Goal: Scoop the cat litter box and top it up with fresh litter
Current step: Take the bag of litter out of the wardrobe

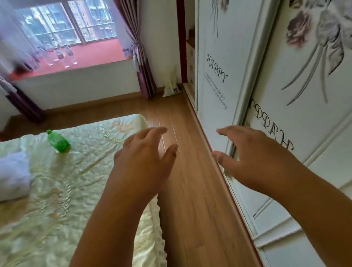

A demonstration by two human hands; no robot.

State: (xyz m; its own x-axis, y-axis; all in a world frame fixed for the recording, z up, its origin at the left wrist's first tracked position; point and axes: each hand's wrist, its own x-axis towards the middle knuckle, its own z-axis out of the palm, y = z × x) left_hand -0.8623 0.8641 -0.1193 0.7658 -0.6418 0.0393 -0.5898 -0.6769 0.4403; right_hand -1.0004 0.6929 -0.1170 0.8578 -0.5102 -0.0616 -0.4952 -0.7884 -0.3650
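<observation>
Litter box is lying somewhere outside what the head view is taking in; nearest, both bare forearms are reaching forward over the gap between bed and wardrobe; the left hand (143, 160) is hovering above the bed's corner with fingers spread and relaxed, grasping nothing; the right hand (253, 157) is hanging just beside the white wardrobe door (325, 161), fingers loosely extended and likewise empty, though whether it is touching the door I cannot tell; below them a strip of wooden floor (191, 207) is running away between the two; on the left a pale green quilted bedspread (48, 212) is covering the bed, with a folded white towel (1, 177) lying on it and, beyond that, a green bottle (58, 141) lying tilted; farther off a pale bag (171, 86) is leaning in the corner by the purple curtain (142, 71), its contents unreadable; farthest, several clear bottles (62, 54) are standing on the red windowsill (101, 52).
</observation>
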